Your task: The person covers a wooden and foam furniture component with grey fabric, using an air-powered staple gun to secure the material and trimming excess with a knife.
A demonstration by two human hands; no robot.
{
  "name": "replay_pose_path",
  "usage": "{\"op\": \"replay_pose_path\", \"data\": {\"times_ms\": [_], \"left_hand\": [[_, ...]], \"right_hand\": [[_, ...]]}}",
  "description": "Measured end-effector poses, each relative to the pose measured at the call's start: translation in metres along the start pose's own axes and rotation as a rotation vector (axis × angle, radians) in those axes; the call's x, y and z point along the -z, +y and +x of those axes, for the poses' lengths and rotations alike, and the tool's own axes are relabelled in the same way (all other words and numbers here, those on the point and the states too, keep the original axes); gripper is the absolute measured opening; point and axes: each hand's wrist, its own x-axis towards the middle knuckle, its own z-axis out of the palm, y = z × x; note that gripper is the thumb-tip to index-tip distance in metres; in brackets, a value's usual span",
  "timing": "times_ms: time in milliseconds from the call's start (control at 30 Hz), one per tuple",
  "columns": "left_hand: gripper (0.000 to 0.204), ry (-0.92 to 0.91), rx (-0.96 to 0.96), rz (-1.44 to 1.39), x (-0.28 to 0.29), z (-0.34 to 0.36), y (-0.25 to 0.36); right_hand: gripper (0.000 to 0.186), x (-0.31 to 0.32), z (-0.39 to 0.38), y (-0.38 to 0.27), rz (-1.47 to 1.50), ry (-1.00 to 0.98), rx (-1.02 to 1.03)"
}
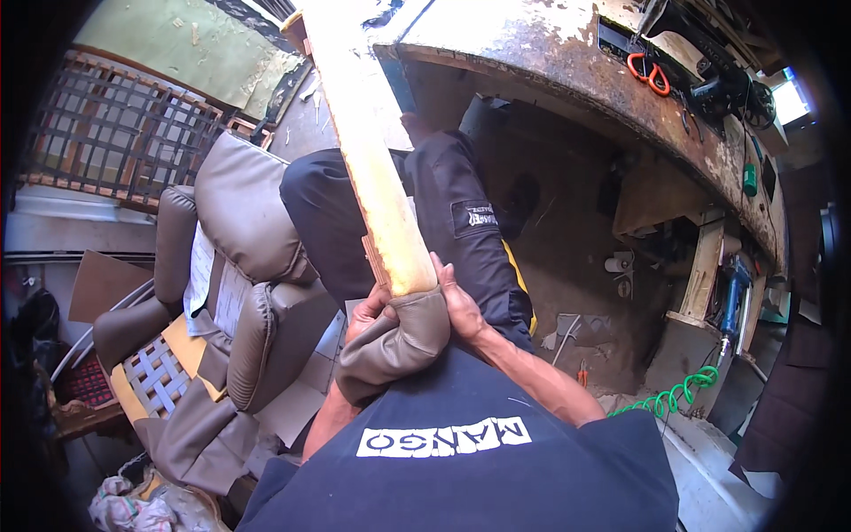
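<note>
Mid-frame, a smooth brown sleeve (pixel 413 330) wraps one end of a spongy foam strip (pixel 386 217). Left hand (pixel 369 310) clutches the sleeve — right hand (pixel 462 306) alongside, its grip unclear.

Blown-out glare atop foam strip (pixel 370 168) — shadow under workbench (pixel 554 53) — dark, bent edges
</note>
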Motion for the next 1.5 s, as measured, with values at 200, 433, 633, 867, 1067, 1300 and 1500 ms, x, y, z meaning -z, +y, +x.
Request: {"op": "replay_pose_path", "data": {"times_ms": [200,433,633,867,1067,1300,1500], "left_hand": [[0.038,0.014,0.04,0.159,0.006,0.005,-0.001],[0.027,0.086,0.14,-0.063,-0.011,0.002,0.012],[0.027,0.116,0.182,0.077,0.008,0.007,0.009],[0.026,0.149,0.2,0.131,0.013,0.0,0.014],[0.027,0.158,0.226,0.127,0.021,0.005,0.014],[0.031,0.153,0.229,0.075,0.011,0.005,0.014],[0.033,0.164,0.227,-0.069,0.001,0.006,0.013]], "right_hand": [[0.094,-0.021,-0.003,-0.025,-0.123,0.084,0.048],[0.071,-0.055,-0.034,-0.139,-0.476,-0.304,0.462],[0.023,0.022,-0.035,-0.074,-0.582,0.122,0.321],[0.022,0.028,-0.011,-0.08,-0.58,-0.165,0.275],[0.022,0.043,0.017,-0.088,-0.606,-0.42,0.233],[0.026,0.03,0.006,-0.095,-0.119,-0.371,-0.034],[0.025,0.007,0.018,-0.142,-0.364,-0.466,0.1]]}}
